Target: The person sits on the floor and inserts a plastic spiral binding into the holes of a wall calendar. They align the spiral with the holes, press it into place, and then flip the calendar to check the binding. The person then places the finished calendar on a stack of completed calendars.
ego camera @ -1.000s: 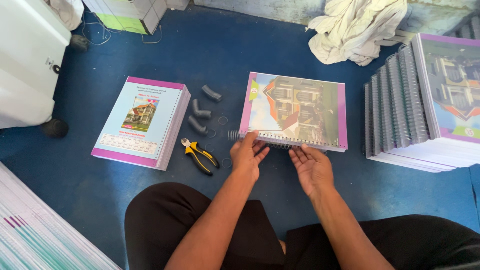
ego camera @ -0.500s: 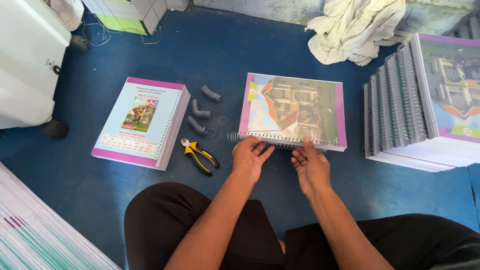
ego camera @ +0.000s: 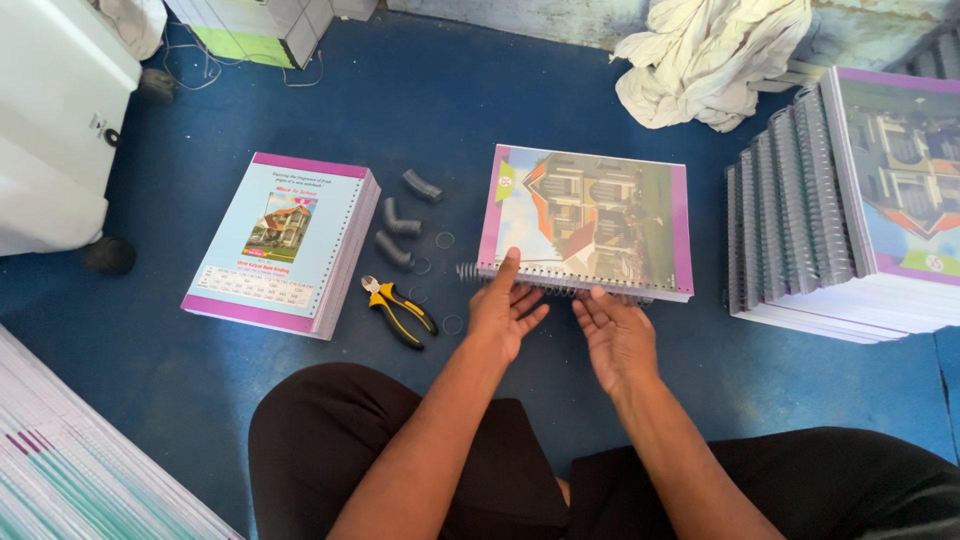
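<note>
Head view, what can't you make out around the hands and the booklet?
Head view only:
- Coil: the left hand and right hand cover part of it, so how far it is threaded is unclear.
- Booklet: inner pages hidden under its cover.
- Bound stack: cut off by the right edge.
- Rings by the pliers: too small to tell apart.

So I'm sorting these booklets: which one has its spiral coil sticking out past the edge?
The middle booklet under both hands: its coil pokes out leftward. The left booklet shows only punched holes, and the right stack is fully bound.
</note>
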